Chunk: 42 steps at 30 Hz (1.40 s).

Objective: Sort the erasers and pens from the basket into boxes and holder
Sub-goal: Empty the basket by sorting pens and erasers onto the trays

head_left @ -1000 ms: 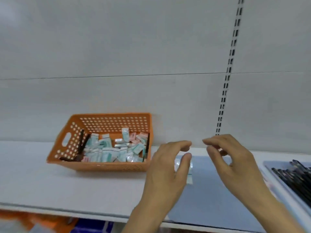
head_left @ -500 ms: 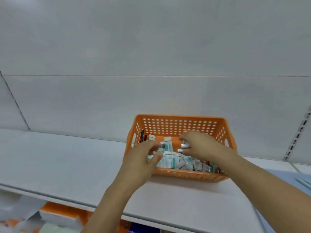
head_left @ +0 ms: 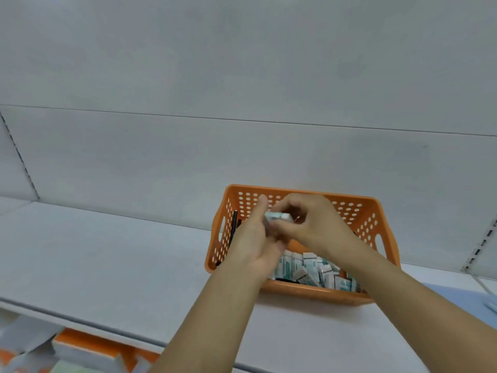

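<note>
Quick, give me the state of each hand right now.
Left hand: holding an eraser above the orange basket.
Right hand: fingers pinching the same eraser.

Shelf surface (head_left: 113, 265): bare white board left of the basket, open to approach from the front edge and from the left. Basket (head_left: 376, 230): orange, perforated walls on four sides, open top; entry from above only. Occupying that opening: left hand (head_left: 255, 240) and right hand (head_left: 314, 224), meeting above the basket's left half, both forearms crossing the front rim. Erasers (head_left: 309, 267): packed along the front wall. Black pens (head_left: 233, 232): leaning against the left wall. Back panel (head_left: 242, 152): closes off the rear, just behind the basket.
</note>
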{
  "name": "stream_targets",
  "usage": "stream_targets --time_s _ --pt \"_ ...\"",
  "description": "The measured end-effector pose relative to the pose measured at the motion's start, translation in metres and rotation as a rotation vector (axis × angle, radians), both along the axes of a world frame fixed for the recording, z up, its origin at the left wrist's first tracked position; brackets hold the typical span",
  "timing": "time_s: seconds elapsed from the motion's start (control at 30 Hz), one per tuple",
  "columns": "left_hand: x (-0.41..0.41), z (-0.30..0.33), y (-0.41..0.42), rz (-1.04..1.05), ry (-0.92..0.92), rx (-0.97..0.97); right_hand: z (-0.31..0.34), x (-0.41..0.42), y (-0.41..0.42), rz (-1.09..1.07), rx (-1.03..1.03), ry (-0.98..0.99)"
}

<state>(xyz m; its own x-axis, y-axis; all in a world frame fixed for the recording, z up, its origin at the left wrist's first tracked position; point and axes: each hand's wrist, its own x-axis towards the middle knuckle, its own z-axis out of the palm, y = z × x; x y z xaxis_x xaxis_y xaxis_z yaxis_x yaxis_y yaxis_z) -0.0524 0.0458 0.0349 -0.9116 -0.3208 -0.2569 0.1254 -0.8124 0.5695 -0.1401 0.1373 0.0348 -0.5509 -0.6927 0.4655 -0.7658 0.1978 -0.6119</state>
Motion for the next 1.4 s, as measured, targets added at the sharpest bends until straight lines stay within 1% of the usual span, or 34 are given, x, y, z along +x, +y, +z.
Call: stream_targets --time_s 0.07,0.1,0.17,0.2,0.27,0.3,0.37,0.4,0.43,0.47,0.5,0.53,0.57,0.6,0.67,0.73,0.77,0.8,0.83,0.9,0.93,0.97,1.0,1.03,1.07,1.1,1.13,1.17,1.2,1.3,1.4 --pt "-0.007 -0.004 -0.003 0.075 0.033 0.15 -0.001 0.001 -0.005 -0.006 0.049 0.185" --pt "-0.009 -0.007 -0.007 0.099 0.052 0.225 0.0 0.0 -0.006 -0.035 0.023 0.239" --pt "-0.012 -0.01 -0.014 0.109 0.083 0.344 0.0 -0.007 -0.007 -0.083 -0.069 0.243" --pt "-0.011 -0.01 -0.015 0.089 0.091 0.368 0.0 -0.009 -0.007 -0.054 -0.079 0.222" --pt "-0.008 -0.009 -0.017 0.052 0.088 0.359 -0.004 -0.007 -0.01 0.078 -0.012 0.223" --pt "-0.007 -0.009 -0.019 0.066 0.084 0.356 -0.007 -0.007 -0.011 0.132 0.01 0.228" --pt "-0.004 -0.009 -0.023 0.141 0.081 0.339 -0.009 -0.01 -0.013 0.124 -0.037 0.168" --pt "-0.002 -0.009 -0.024 0.177 0.072 0.325 -0.009 -0.016 -0.014 0.056 -0.04 0.143" --pt "0.0 -0.009 -0.026 0.201 0.067 0.318 -0.011 -0.025 -0.015 -0.021 0.038 0.16" --pt "0.002 -0.009 -0.026 0.21 0.068 0.32 -0.014 -0.031 -0.017 -0.09 0.208 0.215" --pt "0.003 -0.01 -0.027 0.21 0.075 0.321 -0.018 -0.036 -0.019 -0.119 0.396 0.27" --pt "0.004 -0.01 -0.026 0.206 0.081 0.311 -0.024 -0.039 -0.022 -0.111 0.54 0.295" --pt "0.005 -0.01 -0.025 0.204 0.079 0.291 -0.03 -0.04 -0.024 -0.095 0.601 0.288" --pt "0.005 -0.011 -0.024 0.207 0.07 0.263 -0.032 -0.041 -0.025 -0.089 0.599 0.265" --pt "0.004 -0.012 -0.024 0.216 0.044 0.207 -0.028 -0.041 -0.022 -0.127 0.479 0.244" --pt "0.003 -0.013 -0.022 0.213 0.024 0.201 -0.017 -0.04 -0.016 -0.166 0.216 0.214" --pt "0.003 -0.014 -0.02 0.199 0.02 0.216 -0.011 -0.035 -0.012 -0.138 0.064 0.183" --pt "0.002 -0.014 -0.018 0.171 0.023 0.233 -0.005 -0.029 -0.009 -0.069 -0.04 0.156" --pt "0.002 -0.013 -0.014 0.133 0.037 0.25 0.0 -0.021 -0.006 0.037 -0.071 0.13" --pt "0.0 -0.014 -0.01 0.095 0.08 0.284 0.003 -0.009 -0.004 0.248 0.0 0.107" --pt "-0.001 -0.015 -0.008 0.121 0.097 0.305 0.002 -0.007 -0.003 0.299 0.021 0.084" --pt "-0.003 -0.016 -0.008 0.169 0.11 0.327 0.001 -0.009 -0.002 0.295 0.015 0.047" --pt "-0.003 -0.017 -0.009 0.226 0.107 0.346 -0.001 -0.015 -0.001 0.235 0.015 0.02" --pt "-0.003 -0.017 -0.01 0.276 0.096 0.358 -0.004 -0.023 0.0 0.148 0.075 0.024" --pt "-0.002 -0.016 -0.01 0.307 0.088 0.359 -0.008 -0.032 0.001 0.069 0.235 0.053" --pt "-0.001 -0.016 -0.009 0.32 0.085 0.349 -0.013 -0.037 0.002 0.029 0.452 0.056" --pt "0.0 -0.016 -0.009 0.317 0.083 0.328 -0.019 -0.041 0.002 0.031 0.658 0.027" --pt "0.002 -0.017 -0.008 0.303 0.08 0.303 -0.023 -0.043 0.002 0.052 0.799 -0.016" --pt "0.003 -0.017 -0.006 0.286 0.077 0.282 -0.024 -0.043 0.001 0.07 0.868 -0.043" --pt "0.004 -0.018 -0.002 0.26 0.08 0.28 -0.018 -0.044 -0.003 0.09 0.924 0.004" --pt "0.002 -0.019 -0.003 0.247 0.101 0.267 -0.015 -0.049 -0.003 0.12 0.977 -0.027"
